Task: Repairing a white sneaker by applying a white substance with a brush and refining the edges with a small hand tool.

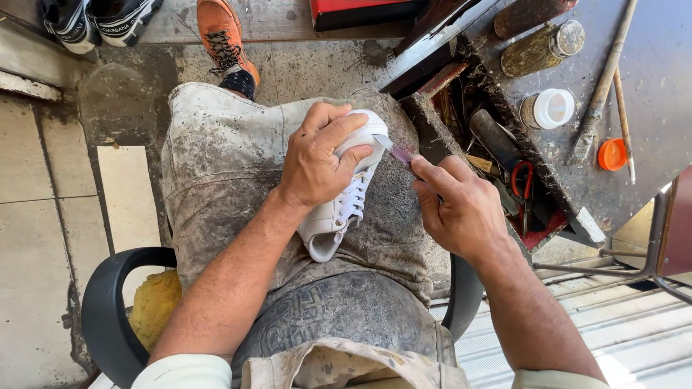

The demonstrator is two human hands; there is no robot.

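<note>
A white laced sneaker [339, 209] lies on my lap, toe pointing away from me. My left hand [317, 158] is clamped over its toe end and presses it onto my stained apron. My right hand [458, 205] pinches a thin purple-handled tool [398, 152] whose pale tip touches the side of the sneaker's toe by the sole edge.
A grimy workbench [649, 79] stands at the right with a white-lidded jar [548, 108], a brown glass jar [540, 47], an orange cap [612, 153], brushes and red-handled scissors [520, 189] in an open tray. My orange shoe [225, 36] rests on the floor ahead. Black chair arms [108, 310] flank me.
</note>
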